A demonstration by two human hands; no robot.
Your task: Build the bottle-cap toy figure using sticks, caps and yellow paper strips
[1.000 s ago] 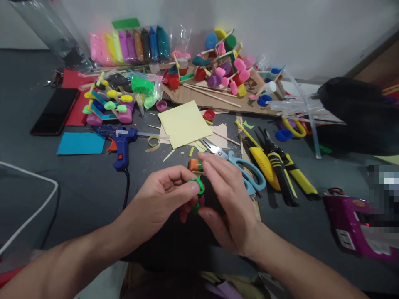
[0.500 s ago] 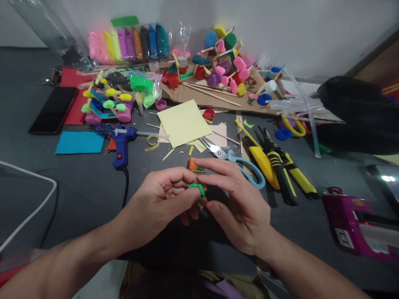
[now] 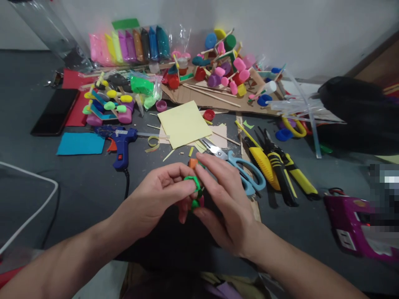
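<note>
Between the thumb and fingers of my left hand point(image 3: 165, 189) is a small bright green clay piece point(image 3: 192, 179), bent into a ring-like curve. Another green bit with some pink shows just below it, partly hidden by the fingers. My right hand point(image 3: 226, 199) is curved around the right side of this piece, its fingers stretched and apart from the thumb. Its thumb tip lies close to the lower green bit; I cannot tell whether they touch. Beyond the fingertips an orange block point(image 3: 193, 162) is partly covered. Scissors point(image 3: 246, 166) with light blue handles lie beside my right hand.
A blue glue gun point(image 3: 121, 145) lies on the left, near a phone point(image 3: 55, 112). Yellow paper point(image 3: 183, 123) is in the middle. A yellow cutter point(image 3: 263, 164) and pliers point(image 3: 280, 170) lie right. Colourful clay models point(image 3: 224, 70) and clay packets point(image 3: 134, 43) stand along the wall.
My right hand has moved left, closer to my left hand and the green piece. More of the green curve and the lower green bit shows, and more of the scissors' handles is uncovered.
</note>
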